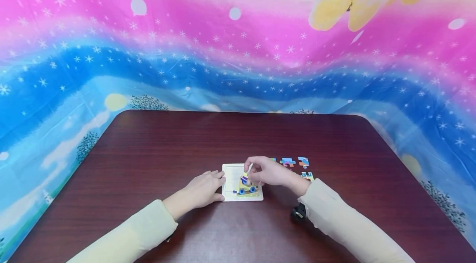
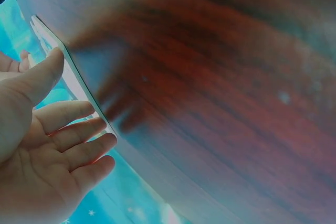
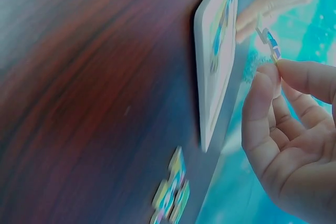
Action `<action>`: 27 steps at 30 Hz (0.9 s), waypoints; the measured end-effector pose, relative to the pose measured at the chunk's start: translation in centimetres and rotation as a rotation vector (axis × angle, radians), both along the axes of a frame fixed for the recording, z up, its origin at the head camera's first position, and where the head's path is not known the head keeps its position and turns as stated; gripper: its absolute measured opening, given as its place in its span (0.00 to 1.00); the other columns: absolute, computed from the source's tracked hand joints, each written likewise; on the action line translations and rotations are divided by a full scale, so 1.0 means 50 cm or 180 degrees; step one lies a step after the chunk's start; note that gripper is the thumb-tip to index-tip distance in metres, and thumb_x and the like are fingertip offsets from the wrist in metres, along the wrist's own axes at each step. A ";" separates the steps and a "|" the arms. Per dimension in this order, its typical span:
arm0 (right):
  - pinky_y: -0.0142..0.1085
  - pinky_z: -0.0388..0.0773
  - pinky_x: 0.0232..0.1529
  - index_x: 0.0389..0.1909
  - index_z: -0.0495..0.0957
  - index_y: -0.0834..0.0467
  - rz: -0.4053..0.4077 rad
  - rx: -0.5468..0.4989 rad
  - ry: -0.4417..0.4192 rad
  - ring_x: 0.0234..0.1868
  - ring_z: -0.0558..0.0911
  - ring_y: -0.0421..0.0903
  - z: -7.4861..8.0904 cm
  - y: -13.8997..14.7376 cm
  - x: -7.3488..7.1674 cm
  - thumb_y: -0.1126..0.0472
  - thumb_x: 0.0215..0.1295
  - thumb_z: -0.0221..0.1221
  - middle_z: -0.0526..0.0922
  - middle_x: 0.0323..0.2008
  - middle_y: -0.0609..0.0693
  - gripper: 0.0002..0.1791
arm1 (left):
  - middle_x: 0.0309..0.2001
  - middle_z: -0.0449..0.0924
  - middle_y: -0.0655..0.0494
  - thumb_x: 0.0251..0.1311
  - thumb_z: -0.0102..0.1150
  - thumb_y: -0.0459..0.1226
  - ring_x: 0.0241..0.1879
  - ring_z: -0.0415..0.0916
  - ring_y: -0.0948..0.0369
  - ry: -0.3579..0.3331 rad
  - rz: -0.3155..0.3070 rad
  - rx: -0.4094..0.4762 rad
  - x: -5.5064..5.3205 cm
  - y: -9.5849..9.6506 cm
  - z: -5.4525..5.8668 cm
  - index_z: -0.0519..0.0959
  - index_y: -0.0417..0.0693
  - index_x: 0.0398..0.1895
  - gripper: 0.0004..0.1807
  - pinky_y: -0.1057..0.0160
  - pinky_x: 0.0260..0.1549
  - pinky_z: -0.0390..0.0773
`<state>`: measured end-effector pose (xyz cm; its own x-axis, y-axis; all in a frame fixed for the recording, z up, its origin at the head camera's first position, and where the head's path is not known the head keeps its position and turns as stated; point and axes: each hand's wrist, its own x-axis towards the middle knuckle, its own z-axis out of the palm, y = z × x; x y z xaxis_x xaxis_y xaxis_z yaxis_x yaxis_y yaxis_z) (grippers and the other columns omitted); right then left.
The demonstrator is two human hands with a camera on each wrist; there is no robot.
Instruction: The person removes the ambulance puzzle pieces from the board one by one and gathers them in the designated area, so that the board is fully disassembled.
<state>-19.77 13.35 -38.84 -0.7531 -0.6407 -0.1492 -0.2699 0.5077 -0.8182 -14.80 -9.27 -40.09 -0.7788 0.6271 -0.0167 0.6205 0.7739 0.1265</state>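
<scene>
A square white puzzle tray [image 1: 230, 174] lies on the table, with joined puzzle pieces [image 1: 248, 190] showing blue wheels in its lower right part. My right hand [image 1: 265, 170] pinches a puzzle piece [image 3: 273, 45] between thumb and forefinger above the tray. In the right wrist view this piece is seen nearly edge-on, raised over the board. My left hand [image 1: 203, 188] rests at the tray's left edge, its fingers fairly straight and the thumb near the lower left corner. The left wrist view shows the left palm [image 2: 47, 166] with fingertips along the tray's rim.
Several loose puzzle pieces [image 1: 303, 162] lie right of the tray, partly hidden behind the right hand and forearm. The dark brown table [image 1: 178, 139] is bordered by a colourful printed cloth [image 1: 238, 56]. A black device [image 1: 298, 212] sits under the right wrist.
</scene>
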 end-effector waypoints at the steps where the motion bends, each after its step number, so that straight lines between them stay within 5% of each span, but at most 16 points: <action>1: 0.42 0.75 0.21 0.36 0.72 0.58 -0.0029 0.0011 -0.0002 0.21 0.74 0.50 0.001 0.007 0.001 0.72 0.59 0.54 0.78 0.24 0.55 0.07 | 0.55 0.72 0.41 0.51 0.65 0.46 0.56 0.68 0.47 -0.0004 0.0005 -0.0007 0.000 0.000 0.000 0.76 0.38 0.47 0.24 0.52 0.56 0.65; 27: 0.39 0.74 0.18 0.33 0.72 0.59 -0.0090 0.0436 -0.0301 0.21 0.75 0.48 -0.007 0.158 0.020 0.71 0.58 0.56 0.75 0.20 0.55 0.06 | 0.56 0.72 0.42 0.52 0.64 0.46 0.57 0.67 0.47 -0.0007 -0.0006 -0.0043 -0.001 0.000 -0.002 0.77 0.39 0.45 0.23 0.52 0.56 0.65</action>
<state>-18.78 21.23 -39.18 -0.7491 -0.5882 -0.3048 -0.1788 0.6226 -0.7619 -14.85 -9.24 -40.17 -0.7776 0.6282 -0.0269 0.6216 0.7745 0.1174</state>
